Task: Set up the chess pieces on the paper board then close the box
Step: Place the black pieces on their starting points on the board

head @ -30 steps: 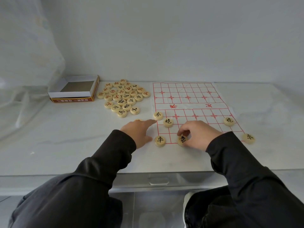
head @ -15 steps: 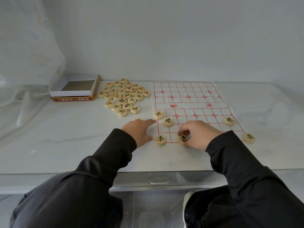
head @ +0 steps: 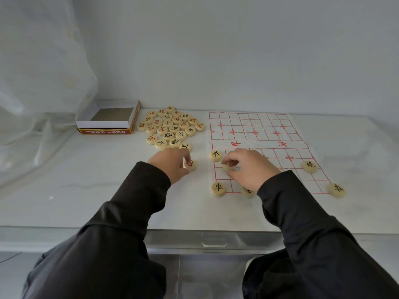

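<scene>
The left hand (head: pixel 170 164) pinches a red piece (head: pixel 191 165) on the desk (head: pixel 86 180), just beside the board (head: pixel 259 134) — likely to carry it over. The right hand (head: pixel 251 168) grips a second piece (head: pixel 226 167) on the board, probably centring it on a crossing — the pile (head: pixel 170 128) and open box (head: pixel 108 125) lie far left.

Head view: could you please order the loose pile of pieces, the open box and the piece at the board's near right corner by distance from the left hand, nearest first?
1. The loose pile of pieces, just beyond the left hand.
2. The open box, back left.
3. The corner piece, far right, past the right hand.
</scene>
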The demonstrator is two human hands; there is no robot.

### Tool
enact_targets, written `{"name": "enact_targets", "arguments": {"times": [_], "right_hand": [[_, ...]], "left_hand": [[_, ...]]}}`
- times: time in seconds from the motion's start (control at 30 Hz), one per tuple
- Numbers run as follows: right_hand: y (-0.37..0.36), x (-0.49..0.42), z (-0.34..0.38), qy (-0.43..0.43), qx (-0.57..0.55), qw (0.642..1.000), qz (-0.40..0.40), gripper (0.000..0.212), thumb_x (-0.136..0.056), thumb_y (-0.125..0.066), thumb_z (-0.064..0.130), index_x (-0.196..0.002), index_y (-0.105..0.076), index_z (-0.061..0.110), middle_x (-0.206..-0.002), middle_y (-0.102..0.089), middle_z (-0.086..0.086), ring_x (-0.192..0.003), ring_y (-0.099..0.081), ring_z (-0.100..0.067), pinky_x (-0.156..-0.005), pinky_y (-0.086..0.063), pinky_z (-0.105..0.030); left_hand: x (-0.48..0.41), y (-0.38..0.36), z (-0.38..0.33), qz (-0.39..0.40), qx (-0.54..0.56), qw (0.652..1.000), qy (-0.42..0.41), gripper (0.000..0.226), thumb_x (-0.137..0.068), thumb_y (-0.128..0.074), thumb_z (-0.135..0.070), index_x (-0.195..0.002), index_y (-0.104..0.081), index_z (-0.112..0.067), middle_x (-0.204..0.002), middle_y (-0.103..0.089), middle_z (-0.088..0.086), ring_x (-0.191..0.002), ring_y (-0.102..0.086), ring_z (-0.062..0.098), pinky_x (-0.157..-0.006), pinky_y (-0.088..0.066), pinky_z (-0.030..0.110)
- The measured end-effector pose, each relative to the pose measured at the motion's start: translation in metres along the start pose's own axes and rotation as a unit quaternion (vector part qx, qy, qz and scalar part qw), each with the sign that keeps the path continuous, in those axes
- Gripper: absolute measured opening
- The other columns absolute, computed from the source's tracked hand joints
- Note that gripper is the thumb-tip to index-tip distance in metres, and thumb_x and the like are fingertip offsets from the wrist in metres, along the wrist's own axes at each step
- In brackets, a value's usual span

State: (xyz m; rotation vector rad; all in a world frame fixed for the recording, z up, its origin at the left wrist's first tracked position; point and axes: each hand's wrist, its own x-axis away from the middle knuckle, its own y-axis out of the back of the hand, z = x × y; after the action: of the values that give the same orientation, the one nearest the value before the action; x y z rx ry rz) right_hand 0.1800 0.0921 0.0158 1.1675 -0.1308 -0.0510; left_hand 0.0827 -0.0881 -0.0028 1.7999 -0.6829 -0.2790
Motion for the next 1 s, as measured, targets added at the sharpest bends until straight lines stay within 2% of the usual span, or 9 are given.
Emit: {"name": "enact_targets", "arguments": {"times": [0.07,0.13,0.27,0.47,0.6,0.73,0.8,0.9,1.0], "right_hand": [[-0.004,-0.007,0.008,0.014,-0.006,1.0,-0.002,0.028,-0.091,-0.056,0.017,-0.118,-0.061,0.02,-0.111,-0.059,0.002,-0.101,-0.055,-0.014,-0.087,-0.041,-0.023],[-0.009,-0.015,0.016,0.025,-0.008,1.0,0.002,0.027,-0.09,-0.056,0.016,-0.117,-0.061,0.02,-0.112,-0.059,0.001,-0.103,-0.055,-0.015,-0.091,-0.044,-0.027],[-0.018,-0.029,0.03,0.045,0.0,0.999,0.008,0.028,-0.091,-0.055,0.017,-0.118,-0.06,0.02,-0.117,-0.058,0.001,-0.107,-0.054,-0.015,-0.094,-0.044,-0.029],[-0.029,-0.051,0.049,0.084,0.062,0.994,0.024,0.033,-0.09,-0.052,0.012,-0.122,-0.056,0.02,-0.128,-0.05,-0.001,-0.119,-0.044,-0.018,-0.096,-0.036,-0.028],[-0.036,-0.061,0.051,0.085,0.065,0.994,0.036,0.039,-0.087,-0.056,0.009,-0.124,-0.056,0.022,-0.123,-0.053,-0.001,-0.114,-0.048,-0.019,-0.091,-0.039,-0.027],[-0.042,-0.067,0.049,0.089,0.061,0.993,0.043,0.04,-0.086,-0.056,0.006,-0.122,-0.057,0.023,-0.118,-0.056,0.0,-0.108,-0.051,-0.019,-0.087,-0.04,-0.025],[-0.042,-0.07,0.049,0.087,0.063,0.993,0.038,0.037,-0.086,-0.057,0.01,-0.121,-0.058,0.023,-0.116,-0.057,0.0,-0.107,-0.051,-0.019,-0.087,-0.041,-0.027],[-0.039,-0.075,0.05,0.084,0.087,0.992,0.035,0.032,-0.084,-0.063,0.027,-0.115,-0.059,0.021,-0.11,-0.058,0.0,-0.104,-0.052,-0.019,-0.084,-0.042,-0.028],[-0.037,-0.078,0.051,0.082,0.103,0.991,0.031,0.04,-0.083,-0.061,0.045,-0.112,-0.059,0.017,-0.108,-0.056,-0.001,-0.104,-0.049,-0.019,-0.086,-0.043,-0.031]], "left_hand": [[-0.001,0.004,0.008,0.012,-0.012,1.0,0.012,0.013,-0.087,-0.061,-0.024,-0.097,-0.053,-0.021,-0.089,-0.053,-0.006,-0.081,-0.051,0.014,-0.071,-0.039,0.023],[-0.002,0.006,0.013,0.035,-0.033,0.999,0.019,0.013,-0.086,-0.062,-0.022,-0.091,-0.05,-0.023,-0.091,-0.053,-0.005,-0.083,-0.051,0.014,-0.072,-0.04,0.023],[-0.004,0.008,0.019,0.046,-0.033,0.998,0.027,0.014,-0.086,-0.063,-0.022,-0.091,-0.05,-0.024,-0.09,-0.052,-0.006,-0.085,-0.051,0.014,-0.074,-0.041,0.023],[-0.008,0.022,0.033,0.029,-0.02,0.998,0.047,0.012,-0.085,-0.065,-0.023,-0.088,-0.053,-0.022,-0.089,-0.052,-0.005,-0.085,-0.051,0.015,-0.074,-0.042,0.023],[-0.014,0.028,0.043,-0.012,-0.005,0.998,0.06,0.011,-0.085,-0.064,-0.019,-0.087,-0.054,-0.024,-0.091,-0.055,-0.004,-0.086,-0.053,0.016,-0.074,-0.043,0.024],[-0.022,0.025,0.04,-0.015,0.005,0.998,0.053,0.011,-0.086,-0.061,-0.018,-0.093,-0.056,-0.024,-0.092,-0.054,-0.004,-0.085,-0.052,0.016,-0.075,-0.043,0.023],[-0.025,0.023,0.039,-0.013,-0.001,0.998,0.057,0.013,-0.086,-0.061,-0.018,-0.097,-0.057,-0.024,-0.093,-0.053,-0.004,-0.086,-0.051,0.016,-0.076,-0.044,0.024],[-0.025,0.024,0.043,-0.045,0.003,0.995,0.086,0.013,-0.086,-0.059,-0.019,-0.094,-0.054,-0.028,-0.097,-0.054,-0.003,-0.09,-0.054,0.019,-0.078,-0.047,0.027],[-0.026,0.027,0.046,-0.092,0.02,0.988,0.123,0.012,-0.088,-0.056,-0.02,-0.096,-0.054,-0.028,-0.1,-0.057,-0.001,-0.092,-0.057,0.02,-0.082,-0.05,0.031]]}}
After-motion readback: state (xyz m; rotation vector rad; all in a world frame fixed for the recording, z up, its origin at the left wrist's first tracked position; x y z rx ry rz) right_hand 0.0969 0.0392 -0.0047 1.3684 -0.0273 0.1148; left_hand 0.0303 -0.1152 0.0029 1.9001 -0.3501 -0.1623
